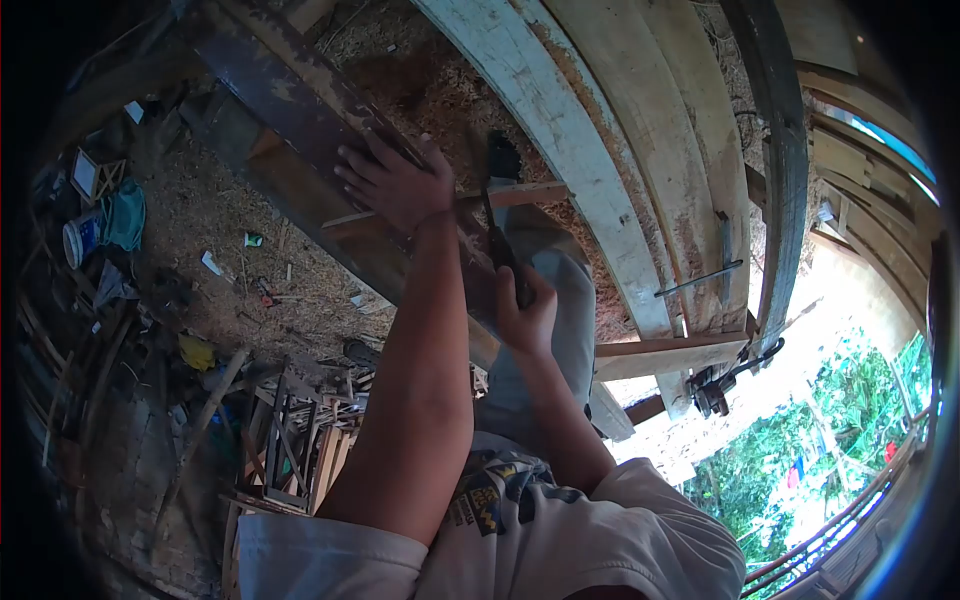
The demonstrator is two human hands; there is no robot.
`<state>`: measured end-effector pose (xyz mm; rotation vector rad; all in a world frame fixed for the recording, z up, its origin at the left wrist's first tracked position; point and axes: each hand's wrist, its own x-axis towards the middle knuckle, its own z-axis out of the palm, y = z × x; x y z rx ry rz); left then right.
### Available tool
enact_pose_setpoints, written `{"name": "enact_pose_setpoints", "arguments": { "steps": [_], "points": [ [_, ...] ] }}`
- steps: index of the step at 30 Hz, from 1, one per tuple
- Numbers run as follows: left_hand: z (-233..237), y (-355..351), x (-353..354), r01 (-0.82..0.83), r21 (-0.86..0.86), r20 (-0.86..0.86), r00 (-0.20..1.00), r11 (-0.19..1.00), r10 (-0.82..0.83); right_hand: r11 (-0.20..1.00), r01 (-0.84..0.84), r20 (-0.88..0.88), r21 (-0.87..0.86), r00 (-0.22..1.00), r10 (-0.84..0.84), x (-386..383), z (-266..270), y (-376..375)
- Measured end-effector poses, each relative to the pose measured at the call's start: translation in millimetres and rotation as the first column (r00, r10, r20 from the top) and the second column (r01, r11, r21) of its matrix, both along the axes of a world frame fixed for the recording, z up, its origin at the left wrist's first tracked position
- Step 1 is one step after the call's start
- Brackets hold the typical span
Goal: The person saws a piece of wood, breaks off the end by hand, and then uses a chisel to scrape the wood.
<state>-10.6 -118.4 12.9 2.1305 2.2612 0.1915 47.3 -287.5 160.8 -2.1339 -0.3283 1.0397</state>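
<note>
My left hand (pixel 402 187) lies flat, fingers spread, on a dark, worn wooden plank (pixel 300 110). Under its wrist passes a thin wooden strip (pixel 535 192), which juts out past the plank's right edge. My right hand (pixel 528 310) is wrapped round the dark handle of what looks like a handsaw (pixel 493 215), seen nearly edge-on. Its narrow blade points away from me and crosses the strip just right of my left hand. The far end of the blade is blurred. Whether the blade has cut into the strip cannot be made out.
Long pale boards (pixel 600 150) curve along the right, with a clamp (pixel 712 390) near their lower end. Shavings and litter cover the ground (pixel 230 290). Wooden frames and offcuts (pixel 290 450) pile up at lower left, near a white bucket (pixel 78 240).
</note>
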Motion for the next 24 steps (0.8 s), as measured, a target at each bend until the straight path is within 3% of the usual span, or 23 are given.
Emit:
{"name": "enact_pose_setpoints", "arguments": {
  "steps": [2,6,9,12,15,18,20,24],
  "points": [
    [-1,-1,-1,0.009,0.028,0.014,1.0,1.0,-0.009,0.999,0.003,-0.004,-0.054,1.0,-0.003,-3,6,3],
    [3,0,0,-0.006,-0.015,0.013,1.0,1.0,0.007,0.998,0.021,0.072,0.065,0.997,-0.026,-14,6,7],
    [5,-1,-3,-0.029,0.002,0.073,0.997,1.0,0.028,0.999,0.041,0.027,0.021,0.999,-0.041,-12,11,10],
    [7,1,-5,-0.059,0.038,0.169,0.984,0.998,0.052,0.999,-0.019,0.084,0.039,0.996,0.016,-3,15,14],
    [2,4,-7,-0.117,0.051,0.237,0.966,0.992,0.102,0.996,-0.078,0.088,-0.051,0.993,0.082,11,22,26],
    [-5,5,-3,-0.221,0.07,0.191,0.96,0.973,0.204,0.99,-0.133,0.118,-0.042,0.983,0.138,20,16,36],
    [-1,9,0,-0.388,-0.047,0.213,0.897,0.921,0.388,0.968,-0.25,0.229,0.015,0.943,0.24,28,1,45],
    [-8,9,-3,-0.368,-0.047,0.196,0.908,0.929,0.37,0.96,-0.281,0.189,0.025,0.944,0.271,42,1,50]
  ]
}}
